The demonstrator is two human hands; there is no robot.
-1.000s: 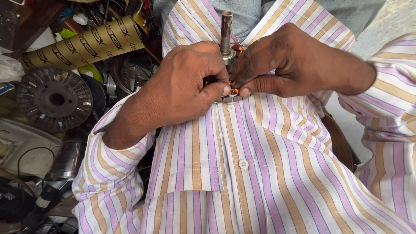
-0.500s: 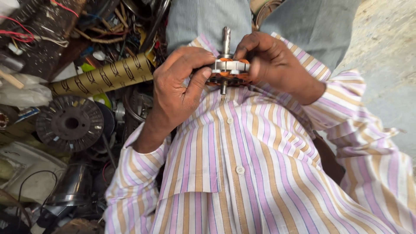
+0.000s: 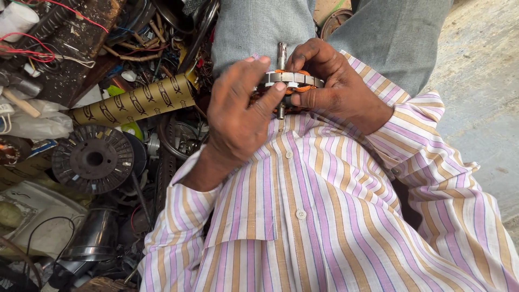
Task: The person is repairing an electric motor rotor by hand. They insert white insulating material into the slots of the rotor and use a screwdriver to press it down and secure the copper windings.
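Stator [image 3: 291, 81] | gripped at its rim by left hand [image 3: 238, 116] and right hand [image 3: 330, 86], both closed, so shaft [image 3: 281, 54] stays upright

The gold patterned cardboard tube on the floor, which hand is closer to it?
Left. The left hand sits just right of the tube; the right hand is farther, beyond the motor winding.
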